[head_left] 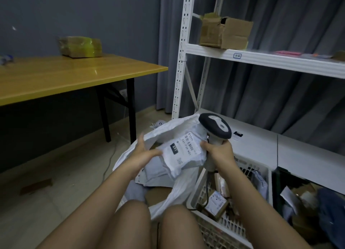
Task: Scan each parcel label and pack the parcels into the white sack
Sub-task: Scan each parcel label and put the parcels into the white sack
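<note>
1. Your knees [134, 222] sit at the bottom edge of the view, and the white sack [179, 190] stands open just beyond them on the floor
2. To the right of the sack, touching its side, a white slotted crate [231, 228] holds brown boxed parcels [216, 204], one showing a label
3. Inside the sack's mouth lie grey mailer bags [155, 172] and a brown box [158, 194]
4. Your left hand [143, 153] reaches over the sack's left rim; its fingers are fairly straight and touch the left edge of the white parcel [179, 155], and whether they grip it you cannot tell from here
5. That parcel is held above the sack's mouth, tilted, its label [188, 146] facing up with a barcode and "231" on it
6. Your right hand [218, 151] is curled round the handle of the scanner [214, 129] and pinches the parcel's right edge; the scanner's head is above the label's far corner, its cable dropping toward the crate
7. Behind stands a white shelf rack [261, 59] with a cardboard box [224, 32] near the left end of its upper shelf
8. Further left, a wooden table [65, 76] carries a taped package [80, 46] at its far edge
</note>
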